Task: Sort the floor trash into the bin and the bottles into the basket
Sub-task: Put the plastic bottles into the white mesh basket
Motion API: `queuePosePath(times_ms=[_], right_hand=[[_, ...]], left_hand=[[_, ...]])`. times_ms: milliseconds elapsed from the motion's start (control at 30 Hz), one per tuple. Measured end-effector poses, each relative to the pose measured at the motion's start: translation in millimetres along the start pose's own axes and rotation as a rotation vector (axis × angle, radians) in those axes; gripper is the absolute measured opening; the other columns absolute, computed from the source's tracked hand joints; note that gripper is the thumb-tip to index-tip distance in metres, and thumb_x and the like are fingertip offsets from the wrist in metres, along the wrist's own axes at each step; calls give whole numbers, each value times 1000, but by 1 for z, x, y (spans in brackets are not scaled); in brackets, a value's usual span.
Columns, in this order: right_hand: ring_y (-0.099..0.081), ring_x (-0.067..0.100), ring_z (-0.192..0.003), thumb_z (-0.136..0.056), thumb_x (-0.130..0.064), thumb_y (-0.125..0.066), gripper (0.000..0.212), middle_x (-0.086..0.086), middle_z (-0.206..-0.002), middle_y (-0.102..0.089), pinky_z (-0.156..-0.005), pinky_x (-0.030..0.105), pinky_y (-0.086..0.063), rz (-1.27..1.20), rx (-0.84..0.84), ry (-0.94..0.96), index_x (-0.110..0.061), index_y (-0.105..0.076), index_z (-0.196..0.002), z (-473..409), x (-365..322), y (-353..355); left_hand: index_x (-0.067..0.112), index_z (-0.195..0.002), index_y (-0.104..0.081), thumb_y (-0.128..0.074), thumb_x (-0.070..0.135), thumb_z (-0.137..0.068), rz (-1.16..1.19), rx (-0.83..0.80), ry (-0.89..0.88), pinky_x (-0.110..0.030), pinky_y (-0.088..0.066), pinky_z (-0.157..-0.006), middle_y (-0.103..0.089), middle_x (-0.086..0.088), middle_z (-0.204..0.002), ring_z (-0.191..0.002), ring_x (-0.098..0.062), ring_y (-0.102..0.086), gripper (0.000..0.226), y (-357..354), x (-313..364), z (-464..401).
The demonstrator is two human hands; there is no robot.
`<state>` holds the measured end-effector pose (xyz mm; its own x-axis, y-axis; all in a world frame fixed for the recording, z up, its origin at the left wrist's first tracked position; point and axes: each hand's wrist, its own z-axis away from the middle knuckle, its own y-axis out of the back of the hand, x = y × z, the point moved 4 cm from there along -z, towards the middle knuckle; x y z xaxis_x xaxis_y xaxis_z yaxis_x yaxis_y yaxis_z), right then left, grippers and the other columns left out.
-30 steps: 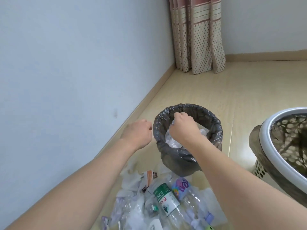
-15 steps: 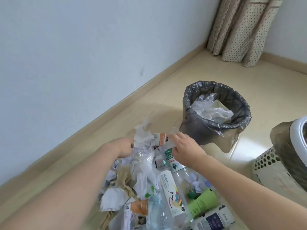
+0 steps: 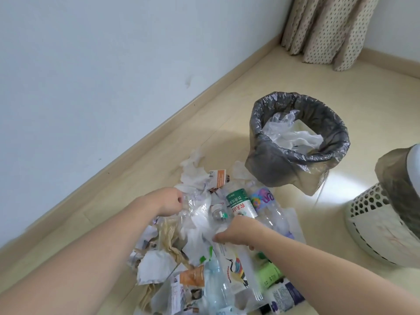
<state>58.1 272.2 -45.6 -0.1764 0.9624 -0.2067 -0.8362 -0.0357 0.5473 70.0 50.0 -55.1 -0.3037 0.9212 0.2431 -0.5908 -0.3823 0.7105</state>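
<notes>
You are over a pale wood floor (image 3: 227, 92) beside a white wall (image 3: 91, 64). Your left hand (image 3: 169, 202) curls its fingers into crumpled clear plastic (image 3: 197, 209) at the near edge of the trash pile (image 3: 193, 246). Your right hand (image 3: 238, 231) pinches white tissue (image 3: 204, 233) in the middle of the pile. Just past it lies a green-labelled bottle (image 3: 241, 203), with more bottles nearer you. The lined bin (image 3: 297, 142) stands beyond the pile and holds plastic. The white basket (image 3: 381, 226) sits to the right.
</notes>
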Motion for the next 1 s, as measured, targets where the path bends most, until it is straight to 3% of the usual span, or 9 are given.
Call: queuePosePath(times_ms=[100, 267, 400, 433, 500, 600, 733, 867, 1000], right_hand=[[-53, 20, -68, -77, -65, -62, 67, 0, -75, -47, -60, 27, -46, -68, -16, -23, -10, -53, -115, -6, 1, -7], [-60, 25, -82, -69, -69, -67, 88, 9, -98, -57, -66, 29, -51, -79, -130, -39, -9, -48, -132, 4, 11, 6], [-63, 31, -96, -65, -64, -73, 96, 21, -125, -56, -85, 36, -55, -136, -141, -53, -13, -41, -139, 25, 39, 57], [-63, 32, -102, -62, -61, -77, 95, 19, -128, -56, -88, 39, -55, -213, -116, -46, -12, -45, -136, 32, 48, 69], [-66, 26, -101, -62, -53, -80, 78, 9, -115, -68, -87, 38, -55, -353, -69, -13, -12, -58, -123, 42, 64, 85], [-68, 20, -95, -72, -40, -80, 54, 3, -101, -72, -86, 36, -56, -475, -14, 23, -14, -60, -115, 56, 79, 92], [-59, 16, -97, -71, -35, -83, 72, -2, -114, -57, -88, 36, -53, -477, 81, 52, -25, -39, -127, 64, 82, 92], [-57, 14, -96, -69, -34, -85, 82, -2, -118, -53, -82, 31, -50, -455, 140, 86, -24, -34, -133, 54, 78, 92], [-56, 17, -107, -57, -45, -87, 97, -5, -122, -52, -92, 39, -50, -480, 160, 87, -24, -34, -136, 36, 76, 84]], left_hand=[[20, -78, -54, -43, 14, -87, 38, 19, 32, -28, -37, -65, -55, -1, -80, -71, -20, -46, 16, 8, -4, -2], [18, -79, -55, -44, 15, -88, 13, 73, 11, -28, -38, -63, -58, -1, -81, -71, -20, -48, 15, 20, 17, -9], [10, -94, -63, -42, 11, -87, -92, -12, -93, -33, -47, -64, -68, -8, -93, -79, -24, -60, 21, 14, 71, 1], [10, -97, -63, -43, 10, -88, -99, -78, -108, -30, -47, -57, -70, -8, -92, -74, -21, -62, 22, 6, 86, 7], [10, -101, -61, -44, 11, -91, -71, -255, -97, -25, -46, -49, -72, -4, -87, -61, -16, -60, 19, -17, 110, 17], [2, -107, -58, -48, 19, -95, -52, -451, -3, -28, -51, -53, -72, -7, -89, -57, -19, -59, 23, -59, 126, 22], [9, -121, -58, -54, 29, -90, -200, -513, 62, -34, -54, -82, -70, -8, -101, -84, -29, -69, 37, -93, 136, 28], [1, -143, -40, -44, 31, -102, -249, -515, 96, -36, -47, -93, -59, -18, -129, -120, -31, -59, 51, -90, 155, 35], [-3, -149, -26, -43, 33, -103, -217, -589, 163, -38, -39, -108, -52, -19, -140, -130, -30, -51, 61, -99, 157, 43]])
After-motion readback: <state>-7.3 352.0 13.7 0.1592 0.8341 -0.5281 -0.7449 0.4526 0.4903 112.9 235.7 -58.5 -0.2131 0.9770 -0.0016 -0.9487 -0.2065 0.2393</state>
